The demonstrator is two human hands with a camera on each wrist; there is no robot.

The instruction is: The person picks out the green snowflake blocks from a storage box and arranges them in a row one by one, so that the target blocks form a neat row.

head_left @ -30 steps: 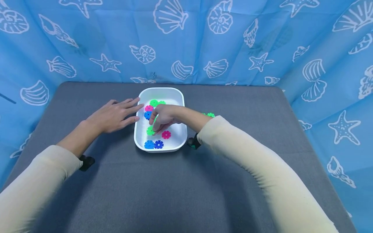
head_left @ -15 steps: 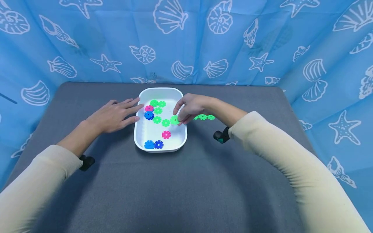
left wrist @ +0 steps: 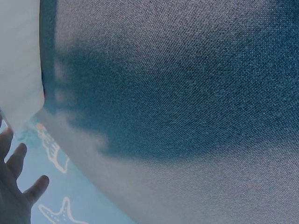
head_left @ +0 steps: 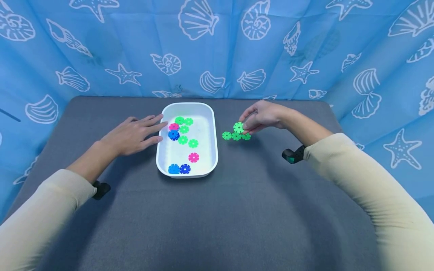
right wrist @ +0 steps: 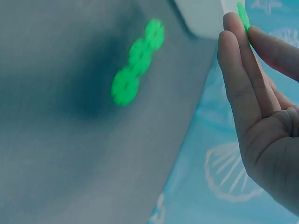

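Note:
Between thumb and fingers my right hand [head_left: 266, 116] pinches a green snowflake disc [head_left: 239, 127], held above a short row of green discs [head_left: 236, 136] on the table; the right wrist view shows the held disc [right wrist: 243, 17] edge-on at the fingertips, and three green discs [right wrist: 140, 56] lined up below. My left hand [head_left: 132, 136], fingers spread and straight, touches the left rim of a white tray [head_left: 216, 150]. In that tray lie several green discs [head_left: 193, 143], two pink discs [head_left: 194, 157] and several blue discs [head_left: 184, 169]. The left wrist view catches only fingers [left wrist: 37, 190] near the tray wall.
A grey cloth-covered table [head_left: 190, 222] extends under everything. Behind it and along the sides hangs a blue curtain [head_left: 223, 45] with white shell and starfish prints. Black wrist cameras [head_left: 293, 154] sit at both sleeve cuffs.
My right hand took hold of a green disc inside the tray and carried it right, over the rim, to above the green row. The left hand stayed at the tray's left rim.

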